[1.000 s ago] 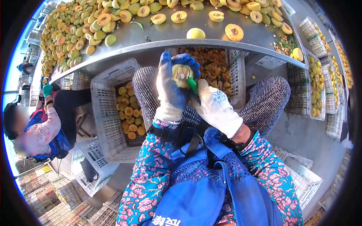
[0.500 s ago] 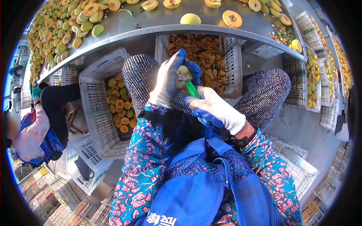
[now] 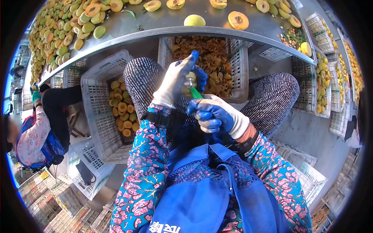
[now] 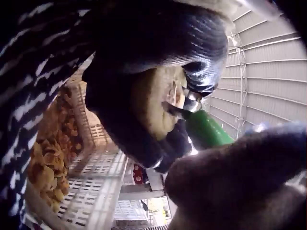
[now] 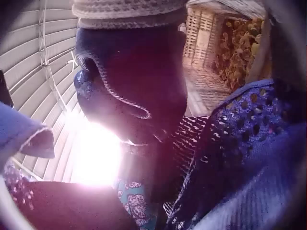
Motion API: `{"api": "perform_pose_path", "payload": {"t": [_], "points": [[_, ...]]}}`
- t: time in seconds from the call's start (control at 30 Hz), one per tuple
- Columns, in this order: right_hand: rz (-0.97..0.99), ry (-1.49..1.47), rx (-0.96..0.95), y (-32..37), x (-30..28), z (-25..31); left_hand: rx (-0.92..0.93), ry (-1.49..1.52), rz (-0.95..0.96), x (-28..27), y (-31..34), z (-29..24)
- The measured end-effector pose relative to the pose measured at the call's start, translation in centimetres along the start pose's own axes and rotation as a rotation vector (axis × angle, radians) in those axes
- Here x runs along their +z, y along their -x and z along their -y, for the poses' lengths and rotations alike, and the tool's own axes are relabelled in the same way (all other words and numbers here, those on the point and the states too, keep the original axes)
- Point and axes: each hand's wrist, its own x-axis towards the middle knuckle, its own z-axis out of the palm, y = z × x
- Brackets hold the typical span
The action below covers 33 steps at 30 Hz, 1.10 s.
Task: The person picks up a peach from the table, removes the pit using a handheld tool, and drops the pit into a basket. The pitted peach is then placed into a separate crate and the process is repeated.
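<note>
White knit gloves [image 3: 167, 87] with blue-coated fingers, teal sleeves [image 3: 145, 167] printed with pink blossom, black wrist straps [image 3: 159, 119], a blue apron [image 3: 186, 202] (white characters [image 3: 164, 227] low down), dark trousers [image 3: 274, 101] flecked white.

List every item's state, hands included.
Left hand: gloved, curled round held fruit
Held fruit: cut open
Right hand: gloved, gripping green-handled tool
Green-handled tool: metal tip at held fruit's cut face
Middle crate: holding orange-brown fruit pieces
Left crate: partly filled with fruit halves
Table: bearing cut fruit
</note>
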Motion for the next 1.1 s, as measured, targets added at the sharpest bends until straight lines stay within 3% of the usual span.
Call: {"api": "perform_pose_path", "payload": {"t": [0.07,0.3,0.37,0.43,0.57,0.63,0.7,0.77,0.8,0.83,0.9,0.93,1.0,1.03,1.07,1.1], "points": [[0.059,-0.083,-0.008,0.0,-0.7,-0.3,0.034,0.232,0.001,0.7,0.0,0.3],[0.110,-0.129,0.069,0.0,-2.6,-0.4,-0.009,-0.318,0.005,0.3,-1.7,1.4],[0.213,-0.232,0.084,-0.1,-3.5,-0.4,-0.046,-0.237,0.047,0.8,-1.6,1.1],[0.486,-0.468,0.070,-0.8,-4.8,-1.0,-0.053,-0.049,0.056,2.0,-0.9,0.4],[0.558,-0.506,-0.052,-0.9,-5.2,-0.6,0.028,0.315,0.049,2.8,-2.3,1.0],[0.695,-0.545,-0.059,-0.2,-4.5,0.1,0.097,0.593,0.123,1.5,-4.7,2.8],[0.648,-0.342,-0.152,0.2,-3.0,1.2,-0.027,0.714,0.200,0.2,-5.8,3.6],[0.511,-0.436,-0.200,-0.3,-4.5,1.3,0.076,0.539,-0.059,1.1,-5.7,4.5],[0.329,-0.266,-0.274,0.7,-4.3,1.8,0.178,0.524,-0.226,3.6,-4.3,2.5],[0.239,-0.132,-0.311,1.4,-4.0,2.2,0.241,0.432,-0.316,2.6,-4.2,1.7],[-0.313,0.442,-0.365,2.7,-2.5,3.4,0.480,-0.091,-0.397,-0.4,-2.6,-0.5],[-0.455,0.656,-0.391,2.2,-3.3,3.4,0.771,-0.481,-0.459,-2.4,-1.5,-2.1],[-0.654,1.400,-0.509,0.8,-7.6,2.4,0.932,-0.500,-0.517,-3.0,2.1,-5.5],[-0.749,1.774,-0.554,0.6,-9.0,2.2,0.787,-0.132,-0.520,-2.3,4.2,-7.3],[-0.721,1.686,-0.271,1.1,-9.1,2.8,0.748,-0.241,-0.644,-5.1,4.8,-8.2],[-0.772,1.629,-0.289,1.3,-8.8,2.9,0.705,-0.344,-0.777,-6.1,5.2,-9.3]]}}
